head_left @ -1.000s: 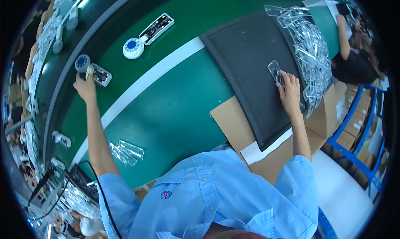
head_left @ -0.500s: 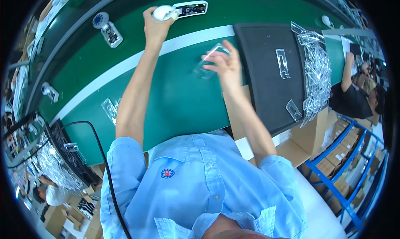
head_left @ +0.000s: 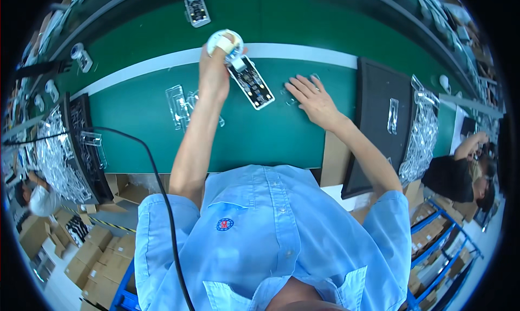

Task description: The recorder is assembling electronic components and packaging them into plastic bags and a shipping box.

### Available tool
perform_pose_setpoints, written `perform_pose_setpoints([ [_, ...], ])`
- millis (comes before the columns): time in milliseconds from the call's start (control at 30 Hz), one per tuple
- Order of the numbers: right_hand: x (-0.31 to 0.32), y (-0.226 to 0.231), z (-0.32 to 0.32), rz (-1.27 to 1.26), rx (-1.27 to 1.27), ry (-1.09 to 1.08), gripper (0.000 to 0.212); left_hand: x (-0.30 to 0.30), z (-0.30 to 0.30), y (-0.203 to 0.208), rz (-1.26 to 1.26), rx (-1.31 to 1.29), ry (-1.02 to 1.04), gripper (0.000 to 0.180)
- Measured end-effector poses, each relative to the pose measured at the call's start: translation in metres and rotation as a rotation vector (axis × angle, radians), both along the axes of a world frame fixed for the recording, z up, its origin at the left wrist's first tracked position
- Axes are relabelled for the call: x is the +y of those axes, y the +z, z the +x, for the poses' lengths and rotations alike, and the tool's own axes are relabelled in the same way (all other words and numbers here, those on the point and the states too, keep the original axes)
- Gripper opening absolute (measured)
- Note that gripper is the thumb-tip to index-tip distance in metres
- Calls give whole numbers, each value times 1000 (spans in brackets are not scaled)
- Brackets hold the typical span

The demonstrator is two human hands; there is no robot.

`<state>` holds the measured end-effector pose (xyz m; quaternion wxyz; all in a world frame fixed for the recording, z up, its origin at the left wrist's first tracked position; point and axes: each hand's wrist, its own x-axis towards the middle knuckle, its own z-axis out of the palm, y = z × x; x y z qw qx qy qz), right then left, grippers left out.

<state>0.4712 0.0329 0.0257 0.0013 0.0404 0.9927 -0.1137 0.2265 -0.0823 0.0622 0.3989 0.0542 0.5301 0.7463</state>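
My left hand [head_left: 214, 78] is closed around the round head of a white device [head_left: 225, 41], its thumb across that head. From there a rectangular body with a bare circuit board [head_left: 252, 82] slants down to the right over the green mat. Flat on the mat, with fingers stretched out, my right hand [head_left: 319, 104] partly covers a clear plastic piece [head_left: 291, 98]. Beside my left forearm lie several clear plastic frames [head_left: 177, 106], some partly hidden by the arm.
A black tray [head_left: 374, 132] stands on the right with one clear frame [head_left: 392, 116] on it and a heap of clear parts [head_left: 420, 137] beyond. Similar devices, one with its board exposed [head_left: 197, 10], sit on the green belt [head_left: 292, 18]. A black cable [head_left: 162, 186] hangs at left.
My left hand has brought the device nearer, and its body now points down to the right. My right hand has lowered the clear piece to the mat and opened. The view has shifted.
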Motion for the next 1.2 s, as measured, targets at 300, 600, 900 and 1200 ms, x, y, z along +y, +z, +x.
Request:
perform_pose_setpoints([
  [300,-51,44,-61,-357,345,-503,57,-16,8,-16,-9,-86,224,52],
  [600,-80,34,-97,-124,459,-505,61,-5,28,17,42,-86,222,51],
  [900,-63,60,-69,-218,465,-411,62,-19,52,-14,317,-366,-195,58],
  [1200,-51,41,-69,-791,772,-955,33,-5,87,12,162,20,-97,37],
])
